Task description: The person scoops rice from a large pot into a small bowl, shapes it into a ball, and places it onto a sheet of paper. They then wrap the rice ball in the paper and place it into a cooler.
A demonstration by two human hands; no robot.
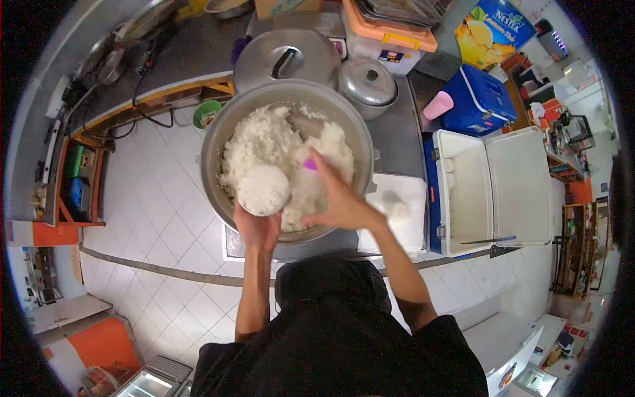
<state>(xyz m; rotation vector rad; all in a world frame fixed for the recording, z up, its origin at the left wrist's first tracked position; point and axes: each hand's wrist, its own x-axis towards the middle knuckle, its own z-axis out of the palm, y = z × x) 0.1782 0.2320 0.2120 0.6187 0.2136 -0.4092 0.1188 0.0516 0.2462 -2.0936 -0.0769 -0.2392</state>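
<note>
A large metal pot (210, 149) holds a heap of cooked white rice (261, 135). My left hand (256, 228) is closed from below around a small round bowl (270, 213) packed with rice, held over the pot's near left side. Over the near right part of the pot is my right hand (340, 205), its fingers spread wide and slightly blurred. By its index fingertip shows a small purple thing (309, 163), whose kind I cannot make out. A hazy whitish patch lies between the thumb and index finger.
Behind the pot stand a large lidded pot (254, 63) and a smaller lidded pot (370, 86). To the right are a white tray (410, 225) with a white lump, an open cooler (463, 198), a blue cooler (479, 99) and a pink cup (438, 104). A green container (208, 114) is left.
</note>
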